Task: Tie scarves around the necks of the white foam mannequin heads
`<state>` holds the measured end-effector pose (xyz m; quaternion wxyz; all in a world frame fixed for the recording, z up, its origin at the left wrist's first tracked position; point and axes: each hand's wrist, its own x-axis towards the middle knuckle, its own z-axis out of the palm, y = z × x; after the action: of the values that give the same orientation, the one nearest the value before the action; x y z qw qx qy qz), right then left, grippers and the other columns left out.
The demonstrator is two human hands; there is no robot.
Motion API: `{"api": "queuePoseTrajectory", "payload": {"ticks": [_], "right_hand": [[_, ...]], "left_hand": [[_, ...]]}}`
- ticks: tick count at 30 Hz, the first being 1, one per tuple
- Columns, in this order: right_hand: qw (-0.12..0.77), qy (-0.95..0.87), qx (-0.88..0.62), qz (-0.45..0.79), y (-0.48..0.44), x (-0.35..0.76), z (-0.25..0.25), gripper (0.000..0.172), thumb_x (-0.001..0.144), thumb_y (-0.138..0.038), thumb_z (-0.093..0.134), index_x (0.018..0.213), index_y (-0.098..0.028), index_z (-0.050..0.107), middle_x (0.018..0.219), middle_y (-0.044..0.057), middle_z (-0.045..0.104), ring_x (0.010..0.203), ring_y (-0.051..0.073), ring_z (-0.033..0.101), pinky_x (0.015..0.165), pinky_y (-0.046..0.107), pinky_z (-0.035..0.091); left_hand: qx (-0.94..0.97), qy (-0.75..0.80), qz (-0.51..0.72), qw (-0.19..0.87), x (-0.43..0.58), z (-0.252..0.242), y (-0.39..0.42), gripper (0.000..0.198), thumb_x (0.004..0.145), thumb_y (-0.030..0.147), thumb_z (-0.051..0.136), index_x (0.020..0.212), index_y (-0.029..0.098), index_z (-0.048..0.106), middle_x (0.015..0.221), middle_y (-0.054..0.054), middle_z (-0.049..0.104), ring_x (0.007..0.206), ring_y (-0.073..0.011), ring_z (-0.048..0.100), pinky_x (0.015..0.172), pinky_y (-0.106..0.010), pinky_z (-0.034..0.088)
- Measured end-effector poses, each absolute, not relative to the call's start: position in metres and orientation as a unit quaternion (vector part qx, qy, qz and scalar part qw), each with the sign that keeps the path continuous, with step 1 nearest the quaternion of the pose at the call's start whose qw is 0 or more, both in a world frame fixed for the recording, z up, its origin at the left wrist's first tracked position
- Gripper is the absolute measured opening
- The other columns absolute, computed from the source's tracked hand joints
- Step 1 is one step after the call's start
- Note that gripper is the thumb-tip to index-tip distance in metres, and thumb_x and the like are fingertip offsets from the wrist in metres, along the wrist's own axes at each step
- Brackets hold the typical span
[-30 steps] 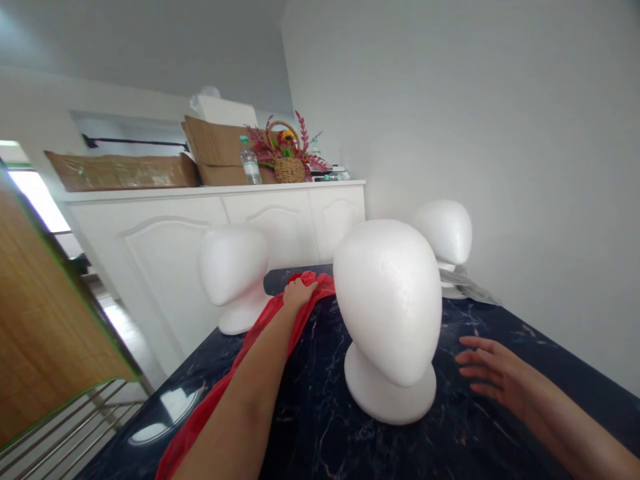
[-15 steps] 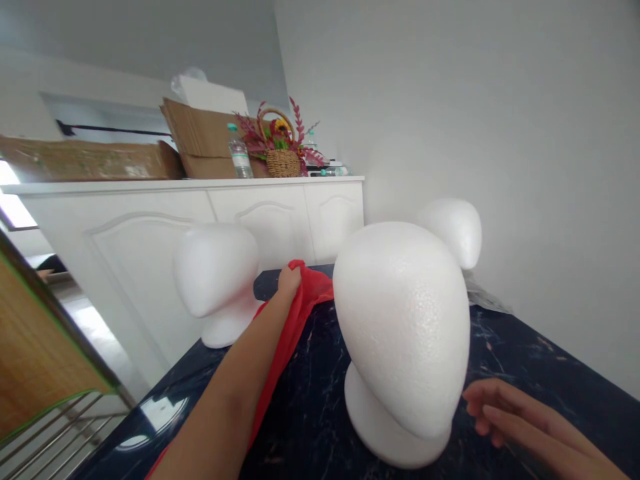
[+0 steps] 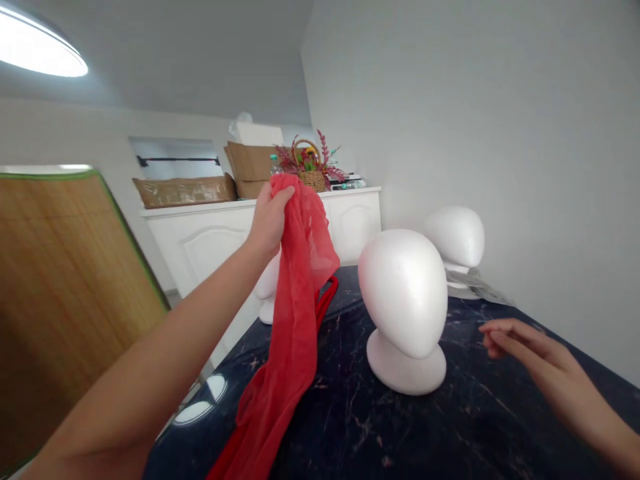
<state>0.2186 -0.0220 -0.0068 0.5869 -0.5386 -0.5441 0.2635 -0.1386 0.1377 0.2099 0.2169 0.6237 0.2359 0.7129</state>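
Note:
My left hand point(image 3: 273, 213) is raised and closed around the bunched end of a sheer red scarf point(image 3: 295, 307). The scarf hangs from it in long folds down to the dark marbled table point(image 3: 345, 400). Just right of the cloth, a white foam mannequin head point(image 3: 405, 293) stands upright on its round base. On the far side of that head, my right hand point(image 3: 525, 343) hovers over the table, holding nothing, with loosely bent fingers. It touches neither head nor scarf. A second foam head point(image 3: 267, 287) is mostly hidden behind the scarf and my left arm.
A third foam head point(image 3: 455, 237) stands by the wall, with clear plastic wrapping point(image 3: 480, 287) at its base. Behind the table, a white cabinet point(image 3: 215, 247) carries cardboard boxes point(image 3: 185, 190) and a flower basket point(image 3: 313, 179). A wooden panel point(image 3: 65, 280) leans at the left.
My left hand has lifted the scarf up from the tabletop. My view has tilted up and back, so the heads look smaller. My right hand stays to the right of the near head.

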Motion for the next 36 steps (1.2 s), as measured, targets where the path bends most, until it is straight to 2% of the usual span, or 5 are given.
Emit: {"api": "queuePoseTrajectory", "payload": {"ticks": [5,13,21,30,36], "right_hand": [[0.666,-0.592,-0.398,0.216,-0.056,0.164,0.043,0.017,0.093,-0.043,0.059,0.1,-0.029,0.065,0.082,0.003,0.06,0.082,0.022,0.056,0.079,0.034,0.048],[0.605,-0.68,-0.164,0.38,-0.078,0.054,0.171,0.032,0.084,-0.034,0.068,0.112,-0.02,0.063,0.102,0.004,0.069,0.097,0.022,0.065,0.087,0.035,0.054],[0.566,-0.631,-0.209,0.488,-0.077,0.09,0.204,0.021,0.084,-0.022,0.05,0.096,-0.015,0.065,0.082,0.004,0.071,0.082,0.021,0.07,0.08,0.035,0.059],[0.291,-0.844,-0.394,0.22,-0.083,0.137,0.223,0.016,0.063,-0.028,0.084,0.069,-0.018,0.072,0.066,-0.002,0.069,0.065,0.02,0.069,0.054,0.024,0.057],[0.267,-0.792,-0.457,0.303,-0.082,0.15,0.222,0.024,0.06,-0.034,0.086,0.076,-0.019,0.075,0.071,0.001,0.073,0.067,0.022,0.07,0.06,0.031,0.061]], "left_hand": [[0.715,0.175,0.659,0.157,-0.131,0.245,0.039,0.012,0.086,0.02,0.057,0.096,0.027,0.057,0.094,0.002,0.063,0.089,-0.0162,0.063,0.083,-0.029,0.054],[0.839,0.26,0.469,-0.095,-0.094,0.234,-0.091,0.008,0.095,0.021,0.044,0.097,0.023,0.051,0.102,-0.003,0.055,0.101,-0.0216,0.056,0.097,-0.037,0.047],[0.733,0.366,0.366,-0.44,-0.14,0.225,-0.088,0.05,0.086,0.029,0.061,0.134,0.027,0.051,0.136,-0.01,0.048,0.129,-0.0384,0.039,0.108,-0.054,0.033],[0.746,0.371,0.365,-0.415,-0.169,0.203,-0.063,0.036,0.092,0.026,0.048,0.124,0.029,0.062,0.107,-0.01,0.061,0.11,-0.0313,0.054,0.105,-0.05,0.035],[0.809,0.335,0.453,-0.167,-0.181,0.185,-0.044,0.017,0.083,0.024,0.05,0.082,0.018,0.066,0.107,-0.009,0.063,0.11,-0.0278,0.053,0.105,-0.045,0.038]]}}
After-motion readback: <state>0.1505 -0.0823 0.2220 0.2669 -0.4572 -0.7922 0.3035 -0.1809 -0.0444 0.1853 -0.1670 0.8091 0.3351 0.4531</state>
